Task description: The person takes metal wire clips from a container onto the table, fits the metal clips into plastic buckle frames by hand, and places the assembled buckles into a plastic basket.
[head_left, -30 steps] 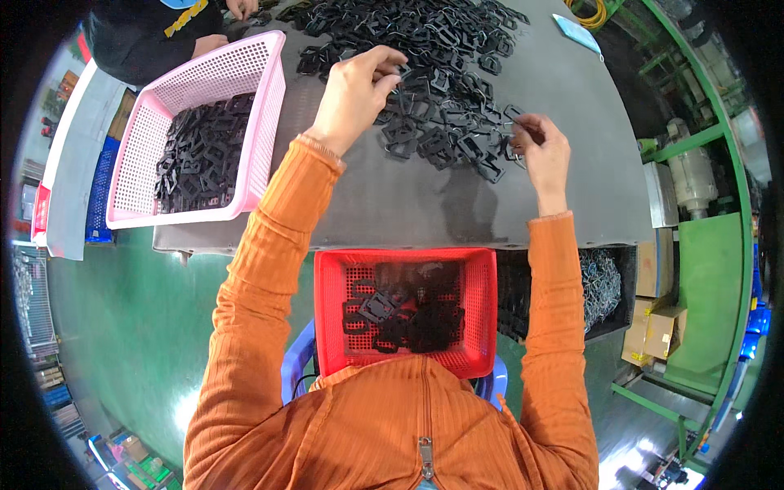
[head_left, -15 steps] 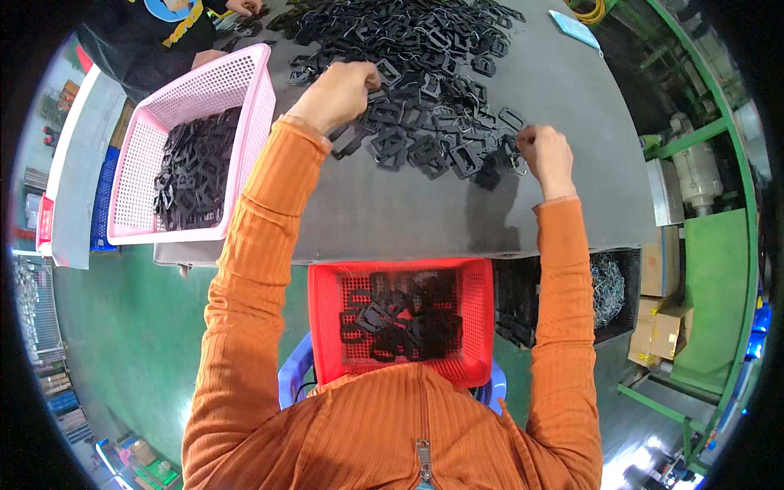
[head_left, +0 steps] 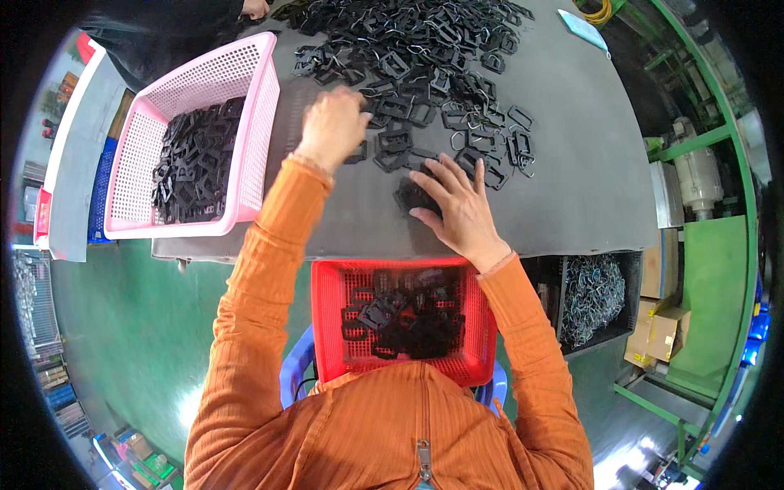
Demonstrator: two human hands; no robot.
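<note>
A loose heap of black plastic buckles (head_left: 392, 61), several with metal wire loops, covers the far middle of the grey table and thins out toward me. At its left edge is my left hand (head_left: 333, 126), blurred by motion, its fingers curled toward the buckles; whether anything is in them I cannot make out. My right hand (head_left: 464, 208) reaches over the near edge of the heap, palm down, with fingers spread. Beneath its fingers lies a dark patch (head_left: 415, 196), part buckle or shadow. Several buckles with wire loops (head_left: 520, 149) lie just beyond that hand.
A pink basket (head_left: 271, 122) of black buckles stands on the table's left. Below the table edge, a red basket (head_left: 322, 318) holds more; right of it is a black crate of metal wire loops (head_left: 592, 298). Another person's hand (head_left: 256, 8) shows at far left.
My right hand has moved left and toward me from the heap's right end, its fingers going from pinched to spread. My left hand has come slightly nearer to me.
</note>
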